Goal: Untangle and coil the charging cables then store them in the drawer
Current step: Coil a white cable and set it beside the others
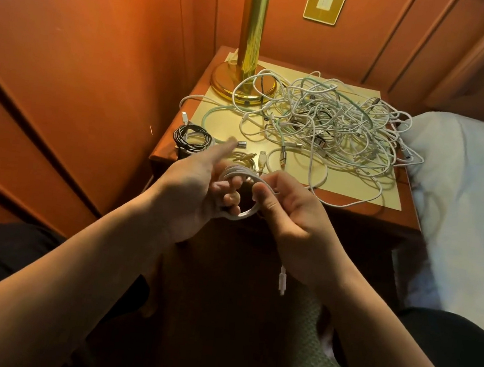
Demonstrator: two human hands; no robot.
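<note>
A big tangle of white, mint and dark charging cables point(327, 123) covers the nightstand point(362, 212). In front of its near edge I hold a white cable coil point(246, 213). My left hand point(197, 190) has its lower fingers curled through the loops, with the index finger pointing forward. My right hand point(289, 210) pinches the coil's right side between thumb and fingers. The cable's free plug end point(282, 281) dangles below my right wrist. A coiled black cable point(192, 138) and a coiled pale cable point(242, 159) lie at the nightstand's front left. The drawer front is dark and hard to make out.
A brass lamp base point(240, 84) stands at the nightstand's back left, with cables looped against it. Wood-panelled walls close in on the left and behind. A bed with white bedding point(471, 193) borders the right side. My knees are low in the frame.
</note>
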